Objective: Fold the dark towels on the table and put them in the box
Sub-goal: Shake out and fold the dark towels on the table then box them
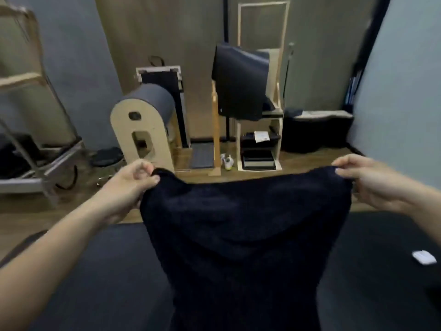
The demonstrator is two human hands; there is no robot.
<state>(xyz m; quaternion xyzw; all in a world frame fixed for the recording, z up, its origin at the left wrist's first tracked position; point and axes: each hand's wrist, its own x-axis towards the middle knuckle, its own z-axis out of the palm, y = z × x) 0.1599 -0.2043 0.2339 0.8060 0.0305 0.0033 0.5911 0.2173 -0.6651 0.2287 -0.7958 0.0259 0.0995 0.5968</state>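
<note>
A dark navy towel (243,230) hangs spread out in front of me, above the dark padded table (114,271). My left hand (128,185) pinches its top left corner. At the top right corner, my right hand (372,182) pinches the cloth too. The top edge is stretched between both hands and sags a little in the middle. The towel's lower part falls out of the frame at the bottom. No box shows clearly.
A small white object (424,257) lies on the table at the right. Beyond the table stand a wooden arched barrel (143,125), a wooden chair frame with dark pads (241,80), a dark bin (315,130) and a metal frame (35,139) at left.
</note>
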